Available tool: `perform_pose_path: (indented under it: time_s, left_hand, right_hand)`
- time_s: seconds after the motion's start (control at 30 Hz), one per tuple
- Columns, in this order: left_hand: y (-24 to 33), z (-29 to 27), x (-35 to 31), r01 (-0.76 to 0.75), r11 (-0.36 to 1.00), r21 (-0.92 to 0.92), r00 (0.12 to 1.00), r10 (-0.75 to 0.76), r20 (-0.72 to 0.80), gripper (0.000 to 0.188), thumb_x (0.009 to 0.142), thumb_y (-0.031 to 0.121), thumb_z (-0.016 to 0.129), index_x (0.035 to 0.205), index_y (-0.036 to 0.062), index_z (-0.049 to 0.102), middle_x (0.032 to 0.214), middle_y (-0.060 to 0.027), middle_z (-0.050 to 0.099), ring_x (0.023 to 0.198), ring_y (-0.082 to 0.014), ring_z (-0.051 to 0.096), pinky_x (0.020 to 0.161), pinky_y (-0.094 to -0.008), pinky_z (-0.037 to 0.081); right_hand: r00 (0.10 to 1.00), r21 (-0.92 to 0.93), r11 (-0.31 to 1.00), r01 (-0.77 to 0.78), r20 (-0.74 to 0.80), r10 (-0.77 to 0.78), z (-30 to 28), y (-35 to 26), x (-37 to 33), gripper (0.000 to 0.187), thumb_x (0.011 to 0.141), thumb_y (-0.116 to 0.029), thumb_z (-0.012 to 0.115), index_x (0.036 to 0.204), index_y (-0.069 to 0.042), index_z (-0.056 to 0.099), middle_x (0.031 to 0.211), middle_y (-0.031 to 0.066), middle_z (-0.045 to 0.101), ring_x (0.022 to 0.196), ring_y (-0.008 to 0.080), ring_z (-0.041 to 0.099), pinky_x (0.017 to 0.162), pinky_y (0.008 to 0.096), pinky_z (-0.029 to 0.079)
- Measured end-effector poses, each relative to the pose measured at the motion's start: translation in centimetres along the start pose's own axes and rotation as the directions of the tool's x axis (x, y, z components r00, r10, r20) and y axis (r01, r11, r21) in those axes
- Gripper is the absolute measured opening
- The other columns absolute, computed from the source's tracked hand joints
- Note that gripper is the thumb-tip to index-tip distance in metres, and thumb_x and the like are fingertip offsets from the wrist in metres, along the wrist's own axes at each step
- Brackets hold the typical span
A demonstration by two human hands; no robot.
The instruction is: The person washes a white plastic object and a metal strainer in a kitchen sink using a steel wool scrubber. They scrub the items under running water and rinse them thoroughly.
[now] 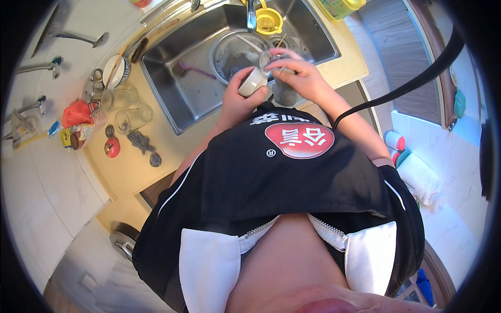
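Note:
Over the near side of the sink, my left hand [236, 99] is closed round a small white cup [254, 82], tilted with its dark opening toward the upper left. Just right of the cup is my right hand [297, 75], its fingers curved toward it and partly smeared by motion. A pale, clear patch shows at those fingertips; I cannot make out what it is. Beneath both hands, a round basin [212, 52] of water stands in the steel sink [169, 96]. A white spoon-like handle [244, 40] lies in the basin.
The faucet [251, 18] reaches over the sink beside a yellow strainer [269, 22]. A purple long-handled utensil [196, 69] lies left of the basin. Glass jars [133, 119], a bowl [117, 71], steel wool scourers [140, 141] and a red round lid [111, 147] crowd the left counter.

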State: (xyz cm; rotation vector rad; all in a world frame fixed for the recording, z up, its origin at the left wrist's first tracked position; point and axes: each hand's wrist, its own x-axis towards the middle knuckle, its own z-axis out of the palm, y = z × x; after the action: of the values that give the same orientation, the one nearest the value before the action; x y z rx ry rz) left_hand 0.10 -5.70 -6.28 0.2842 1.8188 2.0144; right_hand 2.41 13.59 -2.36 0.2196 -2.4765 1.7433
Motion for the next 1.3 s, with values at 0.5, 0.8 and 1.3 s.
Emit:
perform_pose_path:
  time_s: [0.5, 0.8, 1.3]
  left_hand:
    - [-0.2, 0.6, -1.0, -0.329, 0.883, 0.334, 0.938, 0.265, 0.223, 0.052, 0.07, 0.018, 0.075, 0.116, 0.0028, 0.055, 0.121, -0.0142, 0.053, 0.113, -0.0255, 0.052, 0.095, -0.0343, 0.04]
    - [1.8, 3.1, -2.7, 0.072, 0.997, -0.006, 0.987, -0.072, -0.146, 0.05, 0.074, 0.015, 0.072, 0.119, 0.0018, 0.053, 0.108, -0.0045, 0.059, 0.096, -0.0124, 0.056, 0.083, -0.0269, 0.046]
    - [3.6, 8.1, -1.5, -0.103, 0.957, -0.271, 0.945, 0.009, -0.328, 0.051, 0.079, 0.005, 0.064, 0.126, 0.0021, 0.046, 0.114, -0.0083, 0.055, 0.104, -0.0159, 0.053, 0.089, -0.0296, 0.043]
  right_hand:
    - [0.999, -0.067, 0.998, -0.009, 0.051, 0.012, -0.8, 0.9, 4.2, 0.017, 0.085, -0.014, 0.062, 0.101, -0.01, 0.066, 0.093, 0.006, 0.065, 0.086, 0.015, 0.061, 0.076, 0.026, 0.047]
    - [0.975, 0.071, 0.997, -0.041, 0.219, 0.025, -0.7, 0.8, 0.5, 0.019, 0.084, -0.012, 0.063, 0.103, -0.007, 0.066, 0.1, 0.0069, 0.066, 0.094, 0.0136, 0.06, 0.081, 0.0268, 0.047]
    - [0.922, 0.598, 0.719, -0.353, 0.354, 0.158, -7.6, 3.6, 6.7, 0.025, 0.09, -0.018, 0.058, 0.107, 0.0, 0.062, 0.098, 0.004, 0.064, 0.088, 0.0107, 0.059, 0.081, 0.0237, 0.044]
